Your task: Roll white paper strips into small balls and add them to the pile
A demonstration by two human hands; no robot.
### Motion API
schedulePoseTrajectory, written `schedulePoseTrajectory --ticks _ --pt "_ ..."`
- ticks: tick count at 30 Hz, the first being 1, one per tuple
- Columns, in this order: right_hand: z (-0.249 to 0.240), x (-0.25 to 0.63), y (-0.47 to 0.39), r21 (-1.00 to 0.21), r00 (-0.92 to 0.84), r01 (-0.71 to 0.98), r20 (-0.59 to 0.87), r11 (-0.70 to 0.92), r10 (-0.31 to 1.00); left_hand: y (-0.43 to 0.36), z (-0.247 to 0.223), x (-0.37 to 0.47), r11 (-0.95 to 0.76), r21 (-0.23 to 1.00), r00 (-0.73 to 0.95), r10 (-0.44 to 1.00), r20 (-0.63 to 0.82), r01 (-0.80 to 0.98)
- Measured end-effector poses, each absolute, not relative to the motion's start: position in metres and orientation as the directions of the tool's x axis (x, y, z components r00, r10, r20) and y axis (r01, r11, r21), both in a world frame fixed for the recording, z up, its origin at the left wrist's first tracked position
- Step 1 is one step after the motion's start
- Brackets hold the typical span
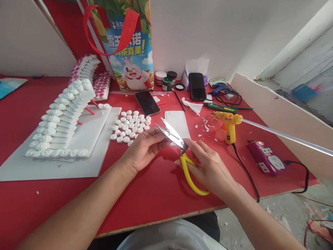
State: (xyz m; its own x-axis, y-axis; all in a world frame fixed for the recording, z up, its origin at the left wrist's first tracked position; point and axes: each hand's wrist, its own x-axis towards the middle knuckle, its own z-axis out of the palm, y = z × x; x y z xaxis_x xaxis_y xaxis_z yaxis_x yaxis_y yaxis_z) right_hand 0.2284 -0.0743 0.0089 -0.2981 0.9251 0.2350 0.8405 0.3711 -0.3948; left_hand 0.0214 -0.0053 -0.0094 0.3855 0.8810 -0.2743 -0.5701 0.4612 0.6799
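My right hand (212, 166) grips yellow-handled scissors (177, 139), its fingers at the pivot and handles. The blades stand apart and point up and left. My left hand (145, 146) is closed at the blades, fingertips pinching a small white rosette (168, 132) that shows only in part between them. Beyond my left hand, several white rosettes (127, 126) lie in a group on the red table (145, 201). A folded white sheet (178, 121) lies behind the scissors.
At left, a curved stepped model (65, 114) edged with white rosettes stands on a white board (15, 166). A yellow glue gun (229, 123), purple power socket (267, 159) and cords are at right. Phones (147, 103), paint jars (167, 83) and a bag (130, 48) stand behind.
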Motion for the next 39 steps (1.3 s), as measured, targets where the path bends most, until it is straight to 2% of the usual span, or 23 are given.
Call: schedulePoseTrajectory --ticks 10,14,18,21,24,27,31,35,39 --pt "0.009 0.231 -0.081 -0.391 -0.298 0.834 0.275 0.389 0.914 -0.006 -0.012 0.022 0.489 0.681 0.414 0.863 -0.289 -0.545" --pt "0.005 0.233 -0.083 -0.425 -0.278 0.825 0.272 0.374 0.921 -0.007 -0.010 0.023 0.508 0.677 0.427 0.852 -0.303 -0.533" --pt "0.002 0.236 -0.084 -0.518 -0.190 0.808 0.221 0.280 0.957 -0.007 -0.009 0.022 0.528 0.658 0.425 0.843 -0.329 -0.537" --pt "0.006 0.239 -0.081 -0.624 -0.055 0.770 0.145 0.134 0.988 -0.006 -0.009 0.021 0.536 0.651 0.438 0.837 -0.327 -0.538" --pt "0.014 0.242 -0.078 -0.665 0.020 0.745 0.109 0.058 0.994 -0.006 -0.010 0.020 0.532 0.651 0.452 0.837 -0.308 -0.542" --pt "0.022 0.245 -0.076 -0.639 -0.065 0.756 0.143 0.143 0.988 -0.006 -0.010 0.020 0.527 0.646 0.456 0.840 -0.295 -0.552" --pt "0.025 0.246 -0.076 -0.541 -0.212 0.796 0.172 0.272 0.962 -0.006 -0.010 0.019 0.530 0.625 0.474 0.837 -0.275 -0.573" --pt "0.022 0.241 -0.075 -0.453 -0.282 0.828 0.176 0.332 0.943 -0.007 -0.010 0.019 0.533 0.611 0.518 0.826 -0.223 -0.586" --pt "0.021 0.238 -0.073 -0.443 -0.304 0.823 0.186 0.356 0.934 -0.007 -0.009 0.020 0.531 0.612 0.535 0.821 -0.200 -0.587"
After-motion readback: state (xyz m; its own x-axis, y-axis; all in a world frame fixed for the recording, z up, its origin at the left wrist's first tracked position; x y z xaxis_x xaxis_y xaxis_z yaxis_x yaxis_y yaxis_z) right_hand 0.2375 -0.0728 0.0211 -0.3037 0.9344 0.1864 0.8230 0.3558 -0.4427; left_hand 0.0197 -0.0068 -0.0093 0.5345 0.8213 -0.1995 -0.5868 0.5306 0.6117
